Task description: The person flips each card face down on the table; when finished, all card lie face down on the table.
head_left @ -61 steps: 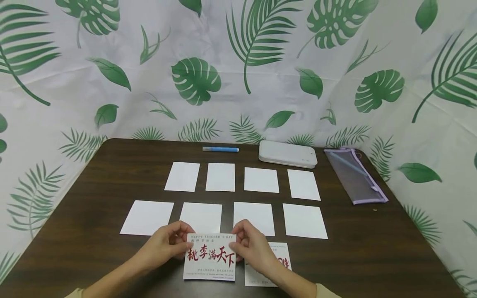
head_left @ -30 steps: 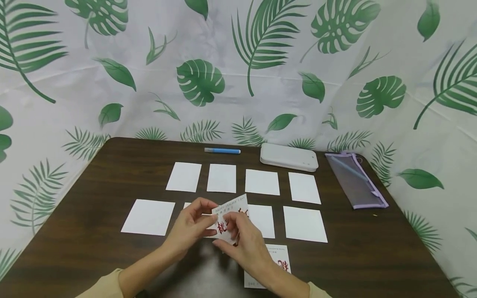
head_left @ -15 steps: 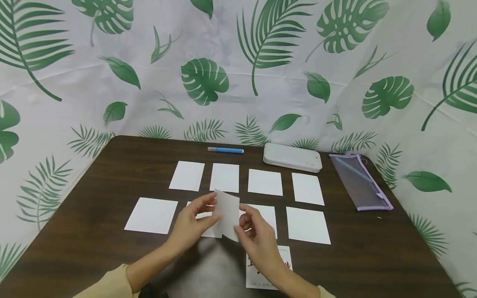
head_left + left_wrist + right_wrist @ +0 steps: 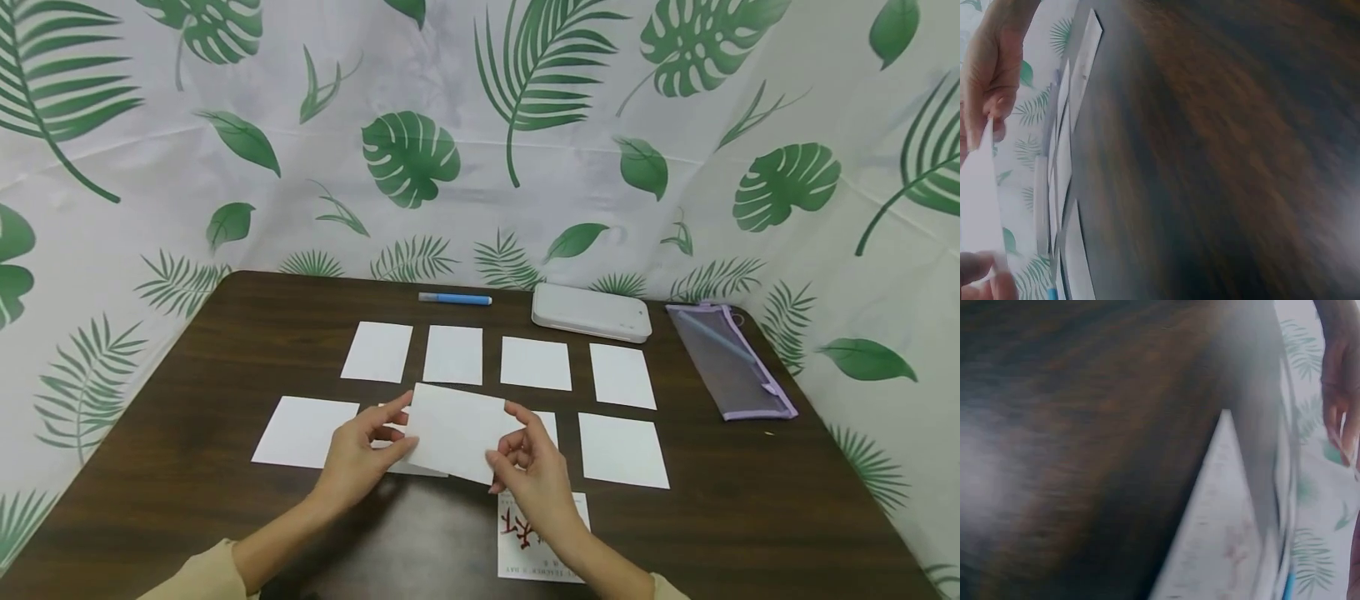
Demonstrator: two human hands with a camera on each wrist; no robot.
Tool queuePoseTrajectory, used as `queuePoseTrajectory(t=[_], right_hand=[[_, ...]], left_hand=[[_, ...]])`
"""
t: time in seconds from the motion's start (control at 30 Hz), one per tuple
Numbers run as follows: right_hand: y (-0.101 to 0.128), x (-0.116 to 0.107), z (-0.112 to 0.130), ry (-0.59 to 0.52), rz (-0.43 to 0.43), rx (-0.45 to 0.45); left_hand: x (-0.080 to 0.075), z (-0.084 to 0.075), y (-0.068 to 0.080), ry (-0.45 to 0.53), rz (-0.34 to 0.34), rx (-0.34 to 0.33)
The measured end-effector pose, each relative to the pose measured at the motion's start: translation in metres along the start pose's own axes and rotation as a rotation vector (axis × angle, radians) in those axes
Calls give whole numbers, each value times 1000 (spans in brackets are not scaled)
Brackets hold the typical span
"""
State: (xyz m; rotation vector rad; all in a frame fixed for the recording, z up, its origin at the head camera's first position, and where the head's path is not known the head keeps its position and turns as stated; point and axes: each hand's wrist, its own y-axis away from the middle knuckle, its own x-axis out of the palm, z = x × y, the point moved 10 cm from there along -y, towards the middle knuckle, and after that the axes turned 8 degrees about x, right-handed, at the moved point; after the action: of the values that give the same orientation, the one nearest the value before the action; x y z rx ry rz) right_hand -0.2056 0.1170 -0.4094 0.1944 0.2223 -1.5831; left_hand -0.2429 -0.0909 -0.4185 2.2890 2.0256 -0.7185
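Note:
A white card [image 4: 456, 433] is held up over the table between both hands, its blank side toward the head camera. My left hand [image 4: 362, 454] pinches its left edge between thumb and fingers. At the right edge my right hand [image 4: 534, 467] pinches it the same way. The left wrist view catches the held card [image 4: 977, 194] with fingers at both ends. Below my right hand lies a printed card [image 4: 517, 546] with red brush characters, partly hidden by that hand and forearm. The held card and left hand cover parts of two cards in the near row.
Blank white cards lie in two rows, one card [image 4: 624, 450] at the near right and another [image 4: 377, 352] at the far left. Behind them are a blue marker [image 4: 455, 298], a white case [image 4: 591, 313] and a purple-edged mesh pouch [image 4: 731, 362] on the dark wooden table [image 4: 187, 367].
The held card showed red characters at first. Both hands have raised it off the near side and turned it over, so its blank face now shows. The printed card stays on the table.

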Motion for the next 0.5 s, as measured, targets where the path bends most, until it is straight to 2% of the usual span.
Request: queuePoseTrajectory(t=[0.17, 0.37, 0.5], right_hand=[[4, 9, -23, 24, 88, 115], [14, 22, -38, 37, 216, 147], [20, 30, -42, 59, 275, 151]], left_hand=[[-1, 2, 9, -98, 97, 4], [-2, 5, 28, -158, 231, 20], [-3, 6, 38, -190, 276, 28]])
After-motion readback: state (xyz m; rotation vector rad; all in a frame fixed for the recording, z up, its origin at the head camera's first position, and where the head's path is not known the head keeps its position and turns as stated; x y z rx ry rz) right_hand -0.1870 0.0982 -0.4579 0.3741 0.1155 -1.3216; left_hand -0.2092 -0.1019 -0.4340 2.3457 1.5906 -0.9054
